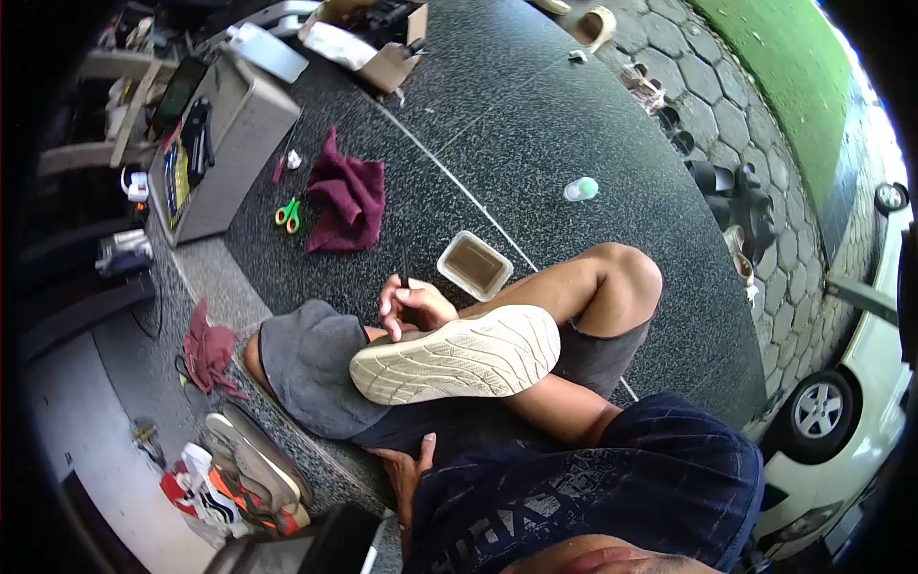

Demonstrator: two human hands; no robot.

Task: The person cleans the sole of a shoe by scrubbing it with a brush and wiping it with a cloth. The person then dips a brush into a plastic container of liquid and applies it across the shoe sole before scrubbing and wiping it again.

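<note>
A pale shoe (454, 356) with a wavy-patterned sole faces up over my crossed legs. My right forearm passes beneath it, and my right hand (418, 303) emerges beyond its far edge, fingers curled around a small dark item that is too hidden to name. Resting at my lap near the shorts, my left hand (406, 467) holds nothing, its thumb apart from the fingers. Just beyond the shoe sits a clear tub of brownish liquid (475, 266). A maroon cloth (346, 199) lies on the floor, with green-orange scissors (288, 216) to its left.
A capped bottle (580, 189) lies on the dark floor (478, 124). Boxes (234, 143) stand at the upper left. Grey shoes (253, 459) and a reddish cloth (207, 349) are at the lower left. More footwear lines the paving at right, near a parked car (861, 383).
</note>
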